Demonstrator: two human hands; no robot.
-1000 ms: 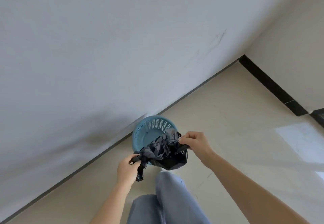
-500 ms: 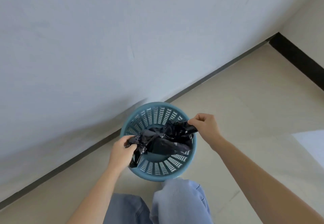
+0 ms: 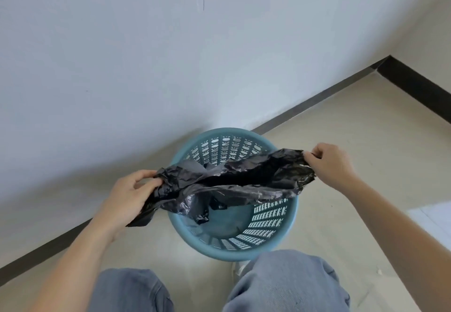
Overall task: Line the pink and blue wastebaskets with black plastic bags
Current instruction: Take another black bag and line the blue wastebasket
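A round blue wastebasket (image 3: 275, 244) with slotted walls stands on the floor against the wall, just beyond my knees. A crumpled black plastic bag (image 3: 234, 179) is stretched across its mouth, and part of it hangs down inside. My left hand (image 3: 127, 197) grips the bag's left end outside the rim. My right hand (image 3: 329, 162) pinches its right end above the right side of the rim. The pink wastebasket is not in view.
A white wall (image 3: 170, 55) rises right behind the basket, with a dark baseboard (image 3: 317, 99) running to a corner at the upper right. Beige floor tiles (image 3: 353, 189) spread to the right. My knees in blue jeans (image 3: 285, 284) fill the bottom edge.
My hands have pulled apart and stretched the bag wide over the basket's mouth. The view has dropped closer to the basket.
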